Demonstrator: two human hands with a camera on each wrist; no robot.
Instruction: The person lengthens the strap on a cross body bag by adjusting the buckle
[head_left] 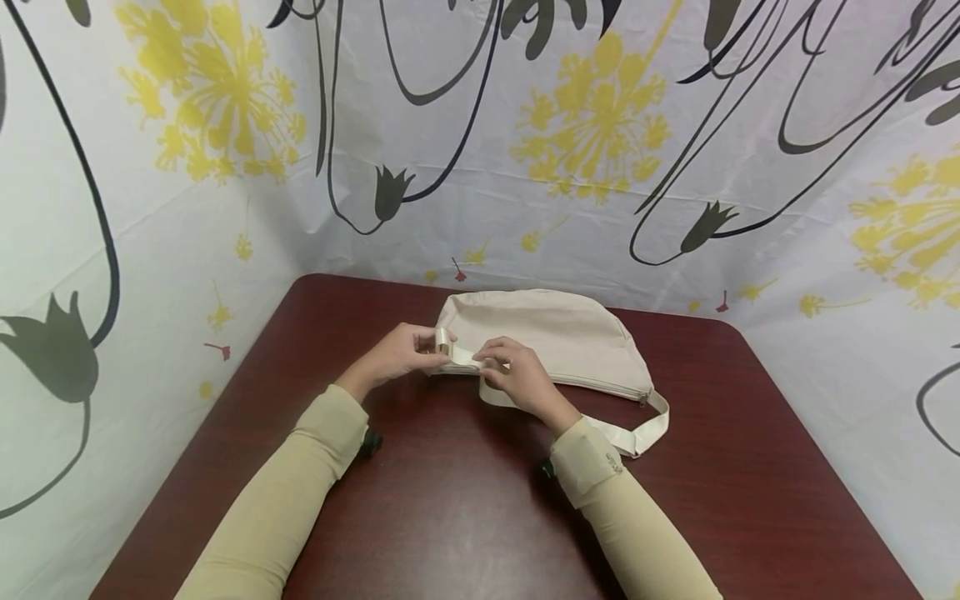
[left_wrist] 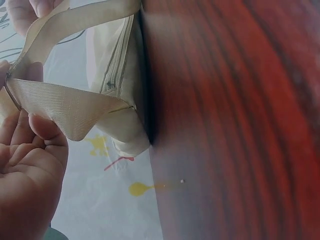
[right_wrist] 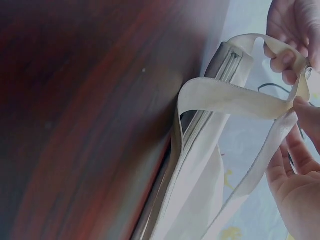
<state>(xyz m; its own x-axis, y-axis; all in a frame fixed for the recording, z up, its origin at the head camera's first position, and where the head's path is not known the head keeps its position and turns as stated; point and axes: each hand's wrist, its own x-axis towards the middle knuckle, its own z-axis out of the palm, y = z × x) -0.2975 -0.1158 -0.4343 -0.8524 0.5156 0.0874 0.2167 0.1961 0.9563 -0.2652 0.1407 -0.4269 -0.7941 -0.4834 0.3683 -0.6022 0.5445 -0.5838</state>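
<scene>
A cream shoulder bag [head_left: 551,329] lies on the table with its zipper edge toward me. At the bag's left end, my left hand [head_left: 401,354] pinches its webbing strap [left_wrist: 60,102] beside a small metal slider [left_wrist: 8,82]. My right hand [head_left: 521,379] holds another stretch of the strap a little to the right, between thumb and fingers. In the right wrist view the strap [right_wrist: 220,95] loops up from the bag to both hands. The bag's zipper [right_wrist: 197,125] runs along the edge below the strap; part of it is hidden behind the strap.
The dark red wooden table [head_left: 420,500] has rounded far corners. White fabric [head_left: 450,142] with yellow and grey flower prints hangs behind and at both sides. The strap's right part [head_left: 630,437] lies on the table by the bag's right end.
</scene>
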